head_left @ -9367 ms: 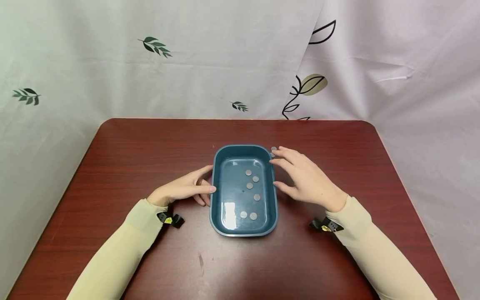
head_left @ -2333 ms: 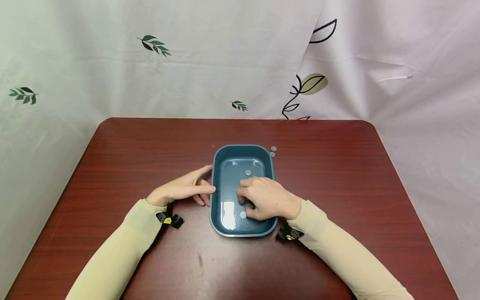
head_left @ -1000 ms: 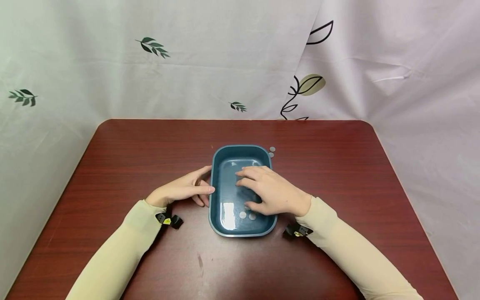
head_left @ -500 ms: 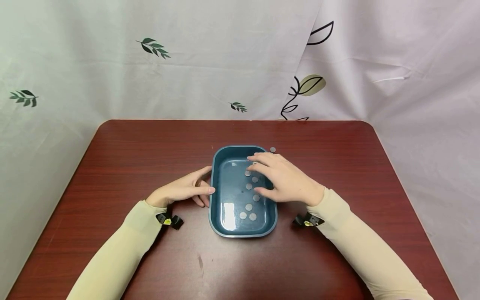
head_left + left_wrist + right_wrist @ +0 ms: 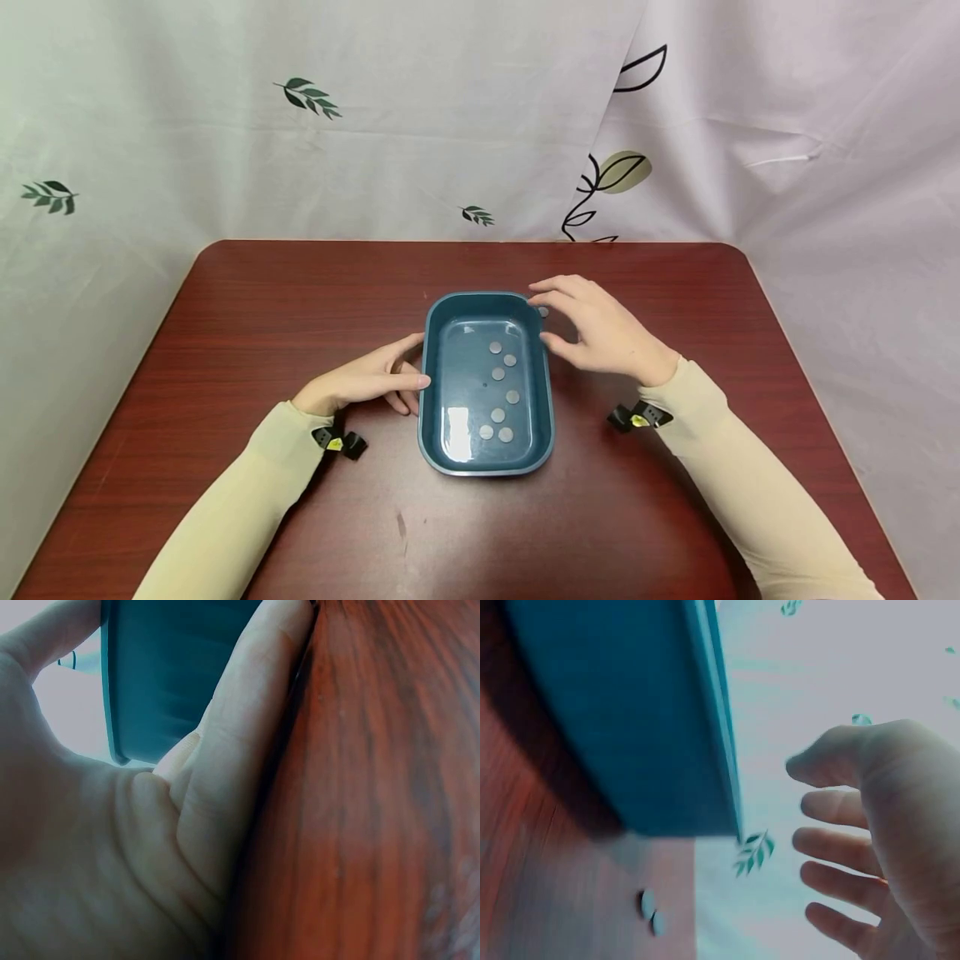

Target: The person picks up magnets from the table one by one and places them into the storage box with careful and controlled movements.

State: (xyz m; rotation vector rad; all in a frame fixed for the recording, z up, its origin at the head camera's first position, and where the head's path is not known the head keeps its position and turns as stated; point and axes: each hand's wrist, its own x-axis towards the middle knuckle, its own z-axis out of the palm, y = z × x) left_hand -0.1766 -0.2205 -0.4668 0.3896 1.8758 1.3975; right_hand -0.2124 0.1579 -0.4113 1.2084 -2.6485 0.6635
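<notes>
A deep blue rectangular plastic basin (image 5: 485, 463) stands on the table with several small grey coin-like discs (image 5: 498, 374) lying flat on its floor. Against its left wall rests my left hand (image 5: 367, 379), thumb tip at the rim, the other fingers stretched along the outer side low by the tabletop. My right hand (image 5: 600, 329) hovers beside the far right corner, fingers apart and loosely bent, with nothing between them. Just outside that corner lie two more discs (image 5: 651, 911) side by side, seen in the right wrist view; the hand hides one of them in the head view.
The reddish-brown wooden table (image 5: 315, 283) has rounded far corners. A pale curtain (image 5: 390, 150) with leaf prints hangs right behind it and along both sides. Black camera straps (image 5: 339, 440) sit on both wrists, over cream sleeves.
My right hand has lifted from over the basin and moved right and away to its far corner. Since the oldest frame one more disc lies in the basin. The left hand and basin stay put.
</notes>
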